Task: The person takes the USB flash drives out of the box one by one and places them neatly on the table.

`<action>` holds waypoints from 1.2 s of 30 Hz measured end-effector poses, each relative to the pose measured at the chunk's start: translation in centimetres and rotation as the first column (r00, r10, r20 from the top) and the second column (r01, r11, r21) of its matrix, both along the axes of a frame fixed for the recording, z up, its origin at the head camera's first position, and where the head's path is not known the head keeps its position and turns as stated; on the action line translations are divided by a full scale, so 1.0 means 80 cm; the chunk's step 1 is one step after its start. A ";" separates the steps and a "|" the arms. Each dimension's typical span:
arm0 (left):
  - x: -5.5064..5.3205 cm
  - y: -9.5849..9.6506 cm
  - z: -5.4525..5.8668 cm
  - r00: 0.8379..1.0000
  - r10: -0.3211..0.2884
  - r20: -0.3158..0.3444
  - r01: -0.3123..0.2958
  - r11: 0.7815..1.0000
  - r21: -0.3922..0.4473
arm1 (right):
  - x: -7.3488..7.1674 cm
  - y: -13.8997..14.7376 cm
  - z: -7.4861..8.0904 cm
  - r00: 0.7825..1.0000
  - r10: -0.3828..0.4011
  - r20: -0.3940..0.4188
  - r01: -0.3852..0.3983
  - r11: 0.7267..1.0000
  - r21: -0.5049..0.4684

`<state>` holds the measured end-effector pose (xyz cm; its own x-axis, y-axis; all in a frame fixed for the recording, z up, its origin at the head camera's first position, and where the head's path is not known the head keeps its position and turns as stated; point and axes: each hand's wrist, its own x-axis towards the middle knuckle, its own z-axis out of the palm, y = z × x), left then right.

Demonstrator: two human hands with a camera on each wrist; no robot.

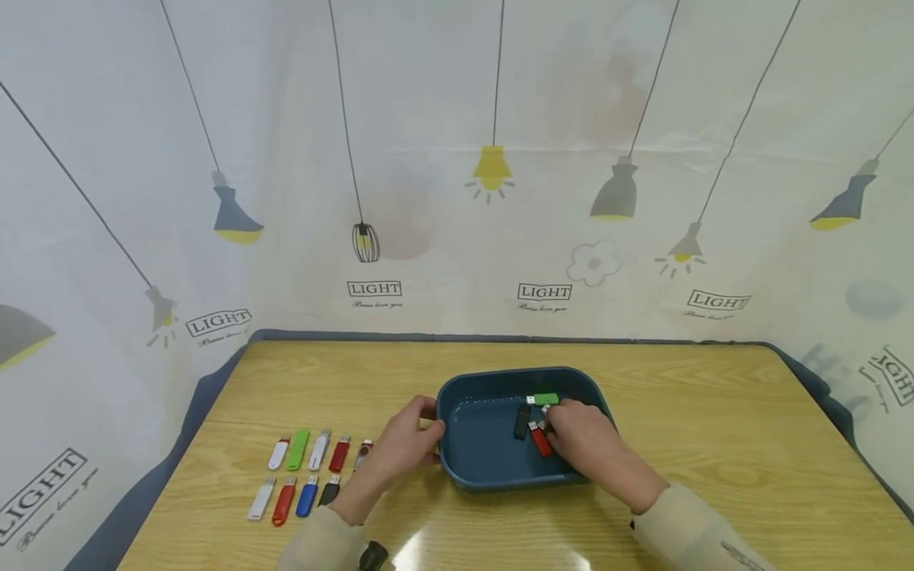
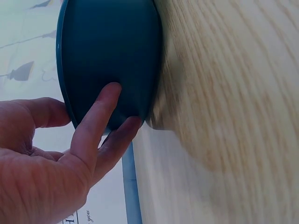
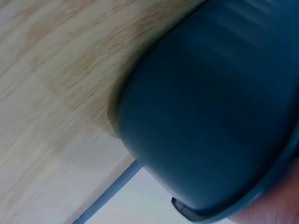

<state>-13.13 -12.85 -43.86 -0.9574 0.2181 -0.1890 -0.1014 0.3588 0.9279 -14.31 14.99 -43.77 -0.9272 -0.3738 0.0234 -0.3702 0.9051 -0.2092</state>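
Note:
A dark blue plastic basin (image 1: 485,472) stands on the table. At its left end my left hand (image 1: 403,440) holds the side, with the thumb at the rim and fingers (image 2: 110,95) against the outer wall. My right hand (image 1: 585,432) reaches over the right rim, fingers bent down among USB sticks. Left of that hand lie a green USB stick (image 1: 545,399), a black one (image 1: 522,422) and a red one (image 1: 540,441). Silver ends of others peek out by the fingers. My right fingertips are hidden, and only a blurred bit of that hand (image 3: 275,200) shows in the right wrist view.
Left of the basin, USB sticks lie in two rows. The back row includes a green one (image 1: 297,450) and a dark red one (image 1: 339,454); the front row a red one (image 1: 284,501) and a blue one (image 1: 307,496). A lamp-print cloth (image 1: 443,309) hangs behind the table.

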 end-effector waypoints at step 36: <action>0.000 0.001 -0.001 1.000 0.001 -0.011 -0.001 1.000 0.001 | -0.008 0.013 0.001 0.997 -0.057 0.055 0.064 0.989 -0.130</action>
<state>-13.15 -12.75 -43.94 -0.9598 0.2171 -0.1781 -0.0916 0.3574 0.9294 -14.95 16.00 -43.66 -0.9494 -0.3136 0.0204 -0.3010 0.8890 -0.3450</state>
